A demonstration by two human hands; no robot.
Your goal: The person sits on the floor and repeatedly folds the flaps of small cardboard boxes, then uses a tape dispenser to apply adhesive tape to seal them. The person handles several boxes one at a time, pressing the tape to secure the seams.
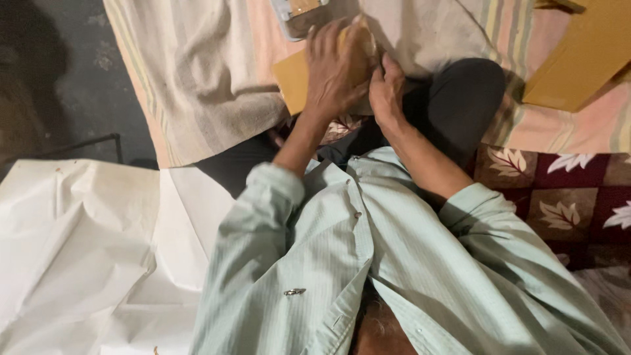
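Dark floor shows at the upper left, and over it lies a striped cloth (197, 79) on which the person sits cross-legged, one knee (460, 98) in dark trousers raised to the right. On the cloth, just ahead of the lap, lies the brown paper (292, 75), a flat tan piece, most of it hidden by the hands. The left hand (335, 66) rests palm-down on it, fingers slightly spread and laid flat, pressing rather than gripping. The right hand (388, 92) is curled against the paper's near right edge, touching the left hand. Its fingertips are tucked out of sight, so I cannot tell whether it pinches the edge or only pushes on it. Judged from this, the step in hand is flattening or creasing the paper along that edge. Any further move there calls for the left palm to hold the sheet steady while the right hand works the edge, since the soft cloth beneath gives little backing. Just past the left fingertips lies a brush-like tool (299, 13) with a wooden part and a metal band. A cardboard sheet (578, 52) lies well apart at the upper right, a leaf-patterned mat (565, 197) is to the right, and white paper (79, 250) is spread at the left.
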